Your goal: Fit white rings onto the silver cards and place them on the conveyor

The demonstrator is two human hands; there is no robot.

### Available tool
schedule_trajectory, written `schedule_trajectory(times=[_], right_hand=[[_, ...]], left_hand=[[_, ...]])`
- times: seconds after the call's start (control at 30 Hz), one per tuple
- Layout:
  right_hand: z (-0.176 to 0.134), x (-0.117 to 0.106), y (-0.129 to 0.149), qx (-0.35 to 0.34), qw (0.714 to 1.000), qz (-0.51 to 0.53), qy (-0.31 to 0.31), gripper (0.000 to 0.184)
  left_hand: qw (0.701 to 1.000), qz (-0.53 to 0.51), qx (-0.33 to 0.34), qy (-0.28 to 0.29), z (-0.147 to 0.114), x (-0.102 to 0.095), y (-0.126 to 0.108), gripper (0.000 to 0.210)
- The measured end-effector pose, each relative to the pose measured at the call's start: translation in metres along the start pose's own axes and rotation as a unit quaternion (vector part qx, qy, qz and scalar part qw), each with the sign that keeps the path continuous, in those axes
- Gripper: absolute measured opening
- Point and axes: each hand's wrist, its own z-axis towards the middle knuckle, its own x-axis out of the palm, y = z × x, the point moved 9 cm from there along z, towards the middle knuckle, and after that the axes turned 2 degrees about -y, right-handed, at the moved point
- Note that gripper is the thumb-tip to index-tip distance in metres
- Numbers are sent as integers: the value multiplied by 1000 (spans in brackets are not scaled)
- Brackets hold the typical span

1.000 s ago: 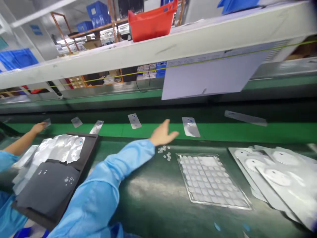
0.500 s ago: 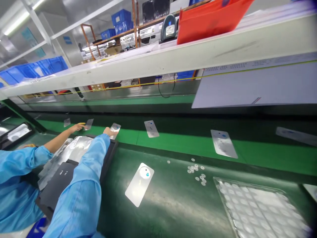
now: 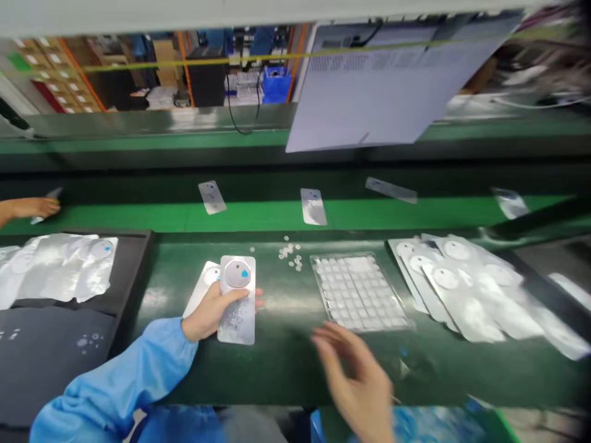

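My left hand (image 3: 210, 311) is closed on a flat silver rectangular panel (image 3: 237, 320) with a round window and a blue dot near its top. The thumb lies across the front, and fingertips show past the right edge. Partly hidden behind that hand, a similar panel (image 3: 201, 286) is on the green bench. My right hand (image 3: 355, 375) is blurred, with curled fingers, in front of a clear tray (image 3: 401, 323) of small round pieces. Whether anything sits between its fingertips cannot be made out. Several small whitish rings (image 3: 289, 249) are scattered behind the tray's left side.
Overlapping silver panels (image 3: 462, 289) are piled at the right. More panels (image 3: 96, 271) lie on a dark tray (image 3: 132, 271) at the left. Spaced panels (image 3: 314, 206) rest on the green belt (image 3: 258, 215). At far left, another person's hand (image 3: 39, 207) holds a panel.
My view has swung right and downward. My left hand has come back from the belt and now holds a panel over the bench. My right hand has entered the view.
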Motion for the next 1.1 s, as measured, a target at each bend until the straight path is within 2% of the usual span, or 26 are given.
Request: schedule_trajectory(times=[0.1,0.17,0.23,0.37,0.53,0.63,0.8,0.93,1.1], right_hand=[[-1,32,30,-53,995,38,70,12],[1,50,43,-75,990,61,104,14],[3,59,51,-91,984,79,132,14],[2,57,54,-114,976,90,160,15],[-3,54,55,-136,976,76,154,23],[-7,56,53,-143,976,51,156,29],[-15,58,51,-175,971,-11,162,38],[-17,55,54,-198,967,-56,150,44],[-18,55,52,-201,966,-86,135,32]], left_hand=[[999,-18,-24,-38,-15,8,41,43],[999,-5,-1,-54,-21,8,49,44],[998,-8,20,-60,-26,8,50,41],[999,-4,30,-45,-29,8,51,35],[993,69,61,-76,-28,1,52,27],[991,99,65,-65,-28,6,53,28],[963,228,139,-41,-34,17,42,30],[960,248,126,6,-37,24,46,22],[971,214,107,25,-37,23,53,28]])
